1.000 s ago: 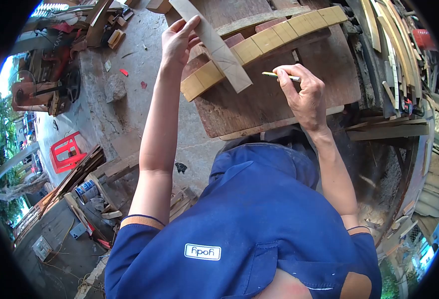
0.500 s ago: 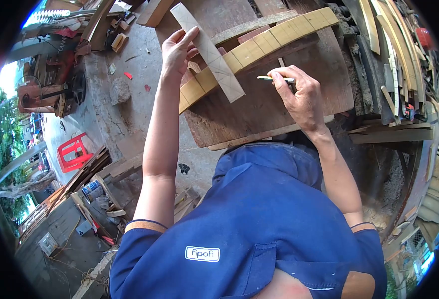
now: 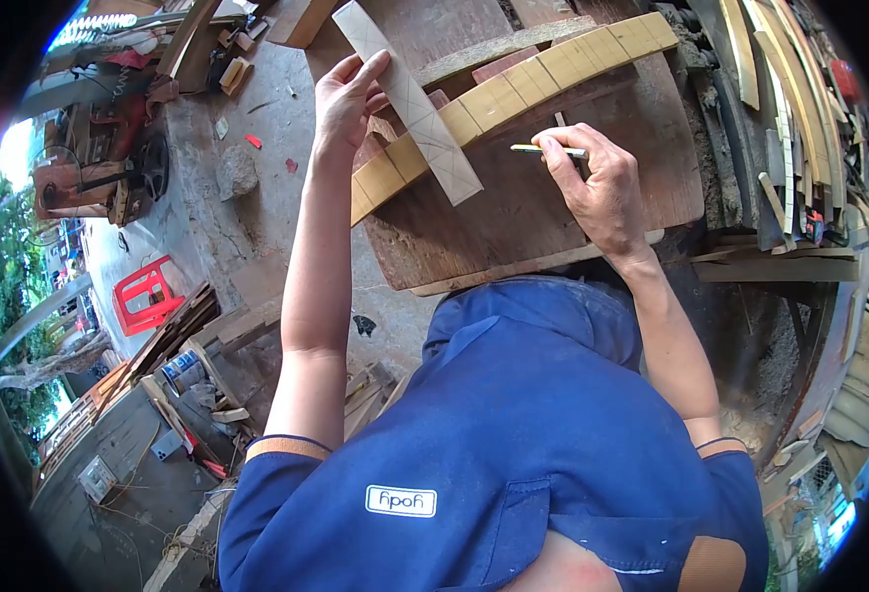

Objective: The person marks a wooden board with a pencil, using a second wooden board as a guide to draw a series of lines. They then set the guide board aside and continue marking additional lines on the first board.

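My left hand (image 3: 348,97) grips the edge of a flat, pale wooden strip (image 3: 410,109) marked with crossing pencil lines. The strip lies slantwise over a curved yellowish wooden piece (image 3: 523,86) that has dark lines drawn across it at intervals. Under both is a brown wooden bench top (image 3: 434,237). To the right, my right hand (image 3: 597,183) holds a slim pencil (image 3: 533,149) between thumb and fingers, its tip pointing left, apart from the strip and the curved piece.
Curved wooden strips (image 3: 799,118) stand stacked at the right. A red plastic stool (image 3: 146,296) lies at the left, near a pile of boards (image 3: 173,331) and a tin can (image 3: 183,370). A stone (image 3: 237,173) sits on the concrete floor.
The two wooden pieces and my left hand have hardly shifted in view. My right hand with the pencil sits a little lower and the pencil stays off the wood.
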The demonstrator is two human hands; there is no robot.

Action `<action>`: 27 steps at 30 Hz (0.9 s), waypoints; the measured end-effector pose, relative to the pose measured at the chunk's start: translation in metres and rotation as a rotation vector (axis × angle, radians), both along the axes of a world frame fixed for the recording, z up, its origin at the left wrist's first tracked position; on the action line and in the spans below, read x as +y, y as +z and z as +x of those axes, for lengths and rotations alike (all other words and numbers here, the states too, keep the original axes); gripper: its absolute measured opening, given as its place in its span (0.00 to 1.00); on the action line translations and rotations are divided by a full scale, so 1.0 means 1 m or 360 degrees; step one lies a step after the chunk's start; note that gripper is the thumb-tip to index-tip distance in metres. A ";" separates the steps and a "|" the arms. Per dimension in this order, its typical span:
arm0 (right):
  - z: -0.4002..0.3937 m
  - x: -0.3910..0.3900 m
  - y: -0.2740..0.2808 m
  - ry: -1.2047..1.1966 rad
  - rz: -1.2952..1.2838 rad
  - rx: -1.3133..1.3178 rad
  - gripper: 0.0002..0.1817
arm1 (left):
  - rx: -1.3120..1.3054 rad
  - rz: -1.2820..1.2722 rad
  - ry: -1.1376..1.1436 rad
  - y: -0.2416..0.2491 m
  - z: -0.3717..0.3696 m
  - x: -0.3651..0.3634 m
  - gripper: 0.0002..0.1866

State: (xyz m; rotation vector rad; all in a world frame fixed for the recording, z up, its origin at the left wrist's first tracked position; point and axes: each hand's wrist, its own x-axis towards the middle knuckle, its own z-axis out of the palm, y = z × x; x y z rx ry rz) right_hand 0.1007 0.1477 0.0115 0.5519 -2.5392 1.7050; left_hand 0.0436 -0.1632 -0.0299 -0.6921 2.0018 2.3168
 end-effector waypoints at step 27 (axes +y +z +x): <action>-0.024 -0.057 -0.005 0.0117 -0.0160 0.0071 0.09 | -0.0003 -0.0103 0.0008 -0.001 0.002 0.001 0.15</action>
